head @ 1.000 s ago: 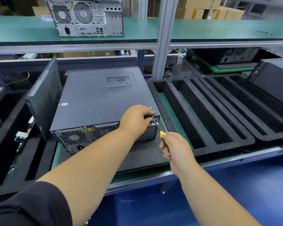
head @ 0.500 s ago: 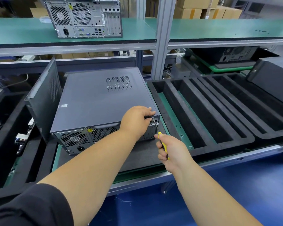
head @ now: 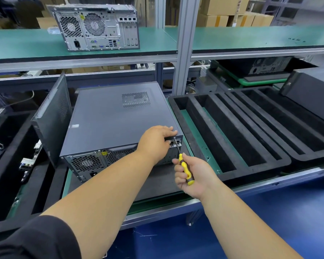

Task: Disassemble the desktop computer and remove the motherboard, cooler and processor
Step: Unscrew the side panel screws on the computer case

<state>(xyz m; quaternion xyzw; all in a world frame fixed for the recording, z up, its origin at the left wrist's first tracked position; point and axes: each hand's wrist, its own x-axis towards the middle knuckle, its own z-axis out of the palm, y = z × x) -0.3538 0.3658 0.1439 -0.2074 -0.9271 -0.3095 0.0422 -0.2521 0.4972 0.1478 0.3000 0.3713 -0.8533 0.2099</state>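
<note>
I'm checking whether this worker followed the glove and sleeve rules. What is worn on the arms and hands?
Both hands are bare: no gloves, rings or wrist straps show on the left hand or right hand. A dark, black-looking short sleeve covers the left upper arm; both forearms are uncovered. The right arm's upper part is out of frame.
</note>
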